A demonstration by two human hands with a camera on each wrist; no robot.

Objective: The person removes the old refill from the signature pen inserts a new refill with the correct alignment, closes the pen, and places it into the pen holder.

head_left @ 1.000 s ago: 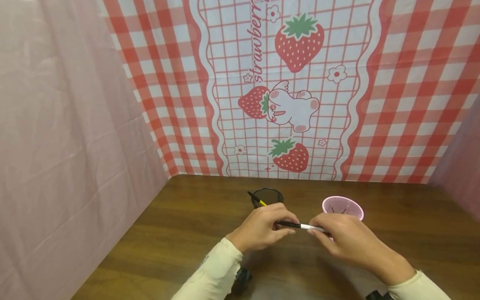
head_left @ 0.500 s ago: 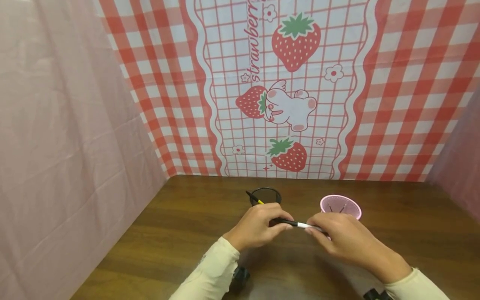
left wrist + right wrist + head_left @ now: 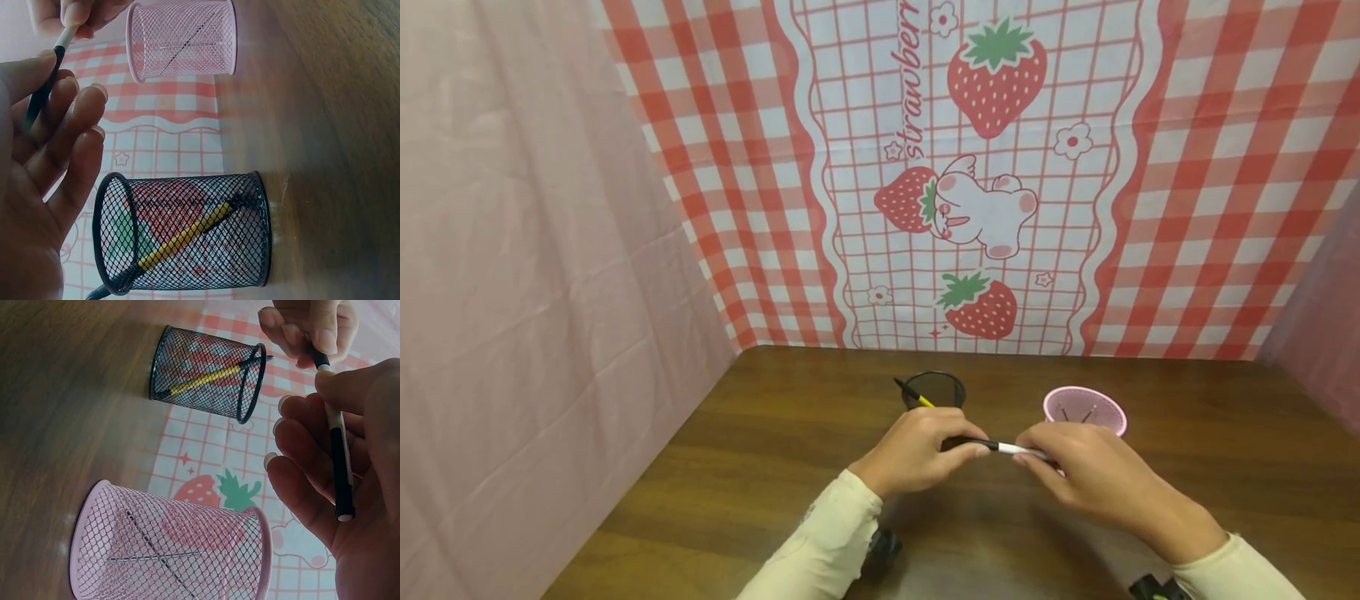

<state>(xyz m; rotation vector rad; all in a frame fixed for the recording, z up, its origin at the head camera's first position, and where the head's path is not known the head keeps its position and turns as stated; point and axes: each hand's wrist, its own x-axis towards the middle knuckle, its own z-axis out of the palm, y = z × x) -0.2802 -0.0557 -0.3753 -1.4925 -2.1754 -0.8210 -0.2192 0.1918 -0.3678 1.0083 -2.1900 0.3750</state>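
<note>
A slim black-and-white pen [image 3: 1011, 449] is held in the air above the table, its white section showing in the gap between both hands. The left hand [image 3: 916, 454] pinches the black part at one side with thumb and fingers; the right hand [image 3: 1097, 475] pinches the pale part just beside it, the other dark end running back across its palm. Handling it well seems to call for light, even pinches lined up along the barrel, since a sideways push could bend or roll so slim a shaft. Keeping the knuckles clear of the rims also looks wise.

Beyond the left hand stands a black mesh cup [image 3: 231, 265], upright, with a yellow-and-black pen [image 3: 914, 393] leaning inside, one dark end past the rim. Beyond the right hand stands a pink mesh cup [image 3: 225, 569] with two thin crossed rods [image 3: 150, 542], their kind unclear. Both cups rest on the wooden table [image 3: 715, 467].
</note>
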